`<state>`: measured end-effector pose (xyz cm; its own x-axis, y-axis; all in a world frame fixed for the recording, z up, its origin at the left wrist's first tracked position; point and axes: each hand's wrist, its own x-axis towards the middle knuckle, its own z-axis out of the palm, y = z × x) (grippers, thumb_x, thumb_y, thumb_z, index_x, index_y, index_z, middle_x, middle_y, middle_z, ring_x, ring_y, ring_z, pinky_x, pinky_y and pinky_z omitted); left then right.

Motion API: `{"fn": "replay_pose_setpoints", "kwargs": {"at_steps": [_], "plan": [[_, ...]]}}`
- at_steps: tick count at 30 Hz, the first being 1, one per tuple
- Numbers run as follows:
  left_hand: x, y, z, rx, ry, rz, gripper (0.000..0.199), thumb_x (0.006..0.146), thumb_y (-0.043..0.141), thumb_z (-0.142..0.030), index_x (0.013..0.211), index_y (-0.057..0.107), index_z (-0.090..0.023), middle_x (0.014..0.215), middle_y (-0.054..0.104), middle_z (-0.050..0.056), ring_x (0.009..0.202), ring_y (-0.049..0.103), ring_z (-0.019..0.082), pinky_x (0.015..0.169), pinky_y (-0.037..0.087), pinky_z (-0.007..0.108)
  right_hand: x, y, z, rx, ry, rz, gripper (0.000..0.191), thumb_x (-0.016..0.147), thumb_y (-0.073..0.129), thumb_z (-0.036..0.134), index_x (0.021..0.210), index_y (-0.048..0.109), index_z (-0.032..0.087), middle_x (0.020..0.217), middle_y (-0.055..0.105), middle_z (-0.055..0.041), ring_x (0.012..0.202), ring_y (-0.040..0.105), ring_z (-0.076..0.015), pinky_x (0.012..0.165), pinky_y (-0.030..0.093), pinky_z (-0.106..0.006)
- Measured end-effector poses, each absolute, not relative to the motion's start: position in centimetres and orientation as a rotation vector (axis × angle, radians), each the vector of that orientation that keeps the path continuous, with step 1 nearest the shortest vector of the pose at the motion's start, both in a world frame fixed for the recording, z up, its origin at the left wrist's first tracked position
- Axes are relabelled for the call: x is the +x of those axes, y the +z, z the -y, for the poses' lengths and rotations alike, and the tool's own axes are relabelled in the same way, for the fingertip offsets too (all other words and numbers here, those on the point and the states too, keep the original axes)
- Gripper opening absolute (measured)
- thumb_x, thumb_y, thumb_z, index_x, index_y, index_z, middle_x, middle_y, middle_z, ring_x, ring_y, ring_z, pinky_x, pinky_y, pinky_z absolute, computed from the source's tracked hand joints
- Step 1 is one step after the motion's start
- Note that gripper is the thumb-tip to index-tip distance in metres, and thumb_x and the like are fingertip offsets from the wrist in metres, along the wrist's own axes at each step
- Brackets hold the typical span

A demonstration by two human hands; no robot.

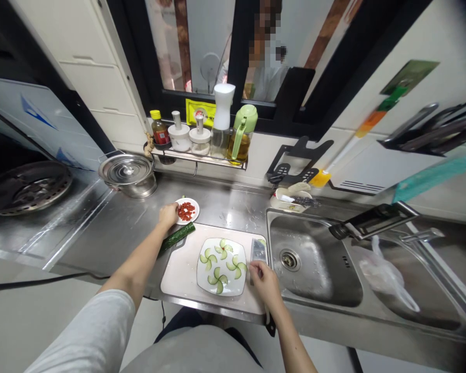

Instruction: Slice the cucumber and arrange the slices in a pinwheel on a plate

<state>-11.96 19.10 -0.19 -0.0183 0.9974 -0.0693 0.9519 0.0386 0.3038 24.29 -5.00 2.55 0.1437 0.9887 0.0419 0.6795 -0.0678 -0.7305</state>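
Observation:
My left hand point(168, 215) is at the left rim of a small white dish point(196, 210) of red pieces point(186, 211), its fingers drawn together; what they hold, if anything, is too small to name. Just below lies a dark green cucumber piece point(177, 237), partly over the edge of the pale cutting board point(178, 280). On the board stands a squarish white plate point(222, 267) with several fans of green slices point(218, 280). My right hand point(262, 274) is closed at the plate's right side, by a cleaver blade point(259, 250); its fingertips hide whatever is between them.
A lidded steel pot point(130, 173) stands at the back left, beside the stove point(27, 184). Seasoning jars point(179, 137) and an oil bottle point(243, 135) sit on a wall rack. The sink point(314, 264) is to the right. A person point(270, 72) shows beyond the window.

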Motion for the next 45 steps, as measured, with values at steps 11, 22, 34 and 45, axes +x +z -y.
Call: {"fn": "replay_pose_setpoints", "kwargs": {"at_steps": [11,22,34,45], "plan": [[-7.9,1.2,-16.7,1.205,1.097,-1.508,0.031,0.063,0.069,-0.033,0.087,0.057,-0.018,0.066,0.062,-0.001,0.063,0.06,0.014,0.065,0.047,0.027,23.2,3.7,3.9,-1.776,0.674,1.562,0.028,0.084,0.048,0.04,0.081,0.066,0.019,0.07,0.064,-0.0039,0.064,0.055,-0.0175,0.062,0.042,-0.028],[-1.2,6.5,-10.5,1.218,0.992,-1.108,0.038,0.064,0.073,-0.036,0.094,0.057,-0.019,0.075,0.063,-0.002,0.072,0.058,0.012,0.074,0.045,0.026,20.2,7.6,-0.1,-1.57,0.781,1.472,0.021,0.082,0.054,0.035,0.086,0.067,0.019,0.078,0.066,-0.0031,0.067,0.053,-0.0152,0.067,0.044,-0.028],[1.7,7.6,-5.5,1.268,0.809,-0.859,0.035,0.069,0.076,-0.033,0.096,0.06,-0.019,0.073,0.06,-0.003,0.069,0.057,0.01,0.071,0.044,0.024,18.8,9.2,-1.1,-1.492,0.929,1.447,0.014,0.08,0.056,0.031,0.082,0.065,0.019,0.078,0.066,0.0,0.068,0.052,-0.0132,0.07,0.044,-0.027],[2.0,6.3,-3.8,0.931,0.795,-0.823,0.033,0.066,0.073,-0.028,0.094,0.059,-0.019,0.075,0.06,-0.001,0.07,0.06,0.011,0.065,0.047,0.022,18.6,8.4,-0.7,-1.374,1.052,1.363,0.012,0.078,0.055,0.029,0.079,0.061,0.019,0.077,0.064,-0.0003,0.071,0.056,-0.0133,0.072,0.046,-0.027]]}}
